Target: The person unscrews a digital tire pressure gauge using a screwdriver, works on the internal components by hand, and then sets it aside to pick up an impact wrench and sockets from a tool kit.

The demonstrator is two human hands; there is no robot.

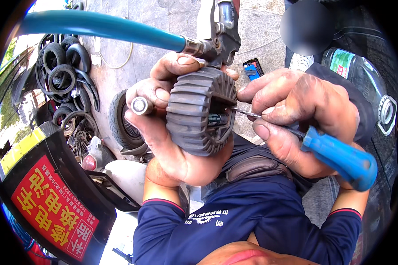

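apparently a tyre repair workshop, open to daylight, where piled tyres [79, 57] crowded the left side, a single tyre [115, 119] sat on the stained grey floor [141, 39], a blue hose [101, 27] crossed above, a red sign [53, 207] bore yellow writing, a screwdriver [338, 157] was in hand

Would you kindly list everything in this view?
Ribbed housing: one, black, centre
Screwdriver: one, blue-handled, right of housing
Metal-ended cylinder: one, silver, left of housing
Hose: one, blue, upper left
Lever assembly: one, dark, top centre
Piled tyres: several, black, left
Separate tyre: one, black, centre-left
Bottle: one, clear, upper right
Small object: one, blue and black, floor
Signboard: one, red and yellow, lower left
Shirt: one, dark blue, lower centre
Left hand: one, bare, on housing
Right hand: one, bare, on screwdriver
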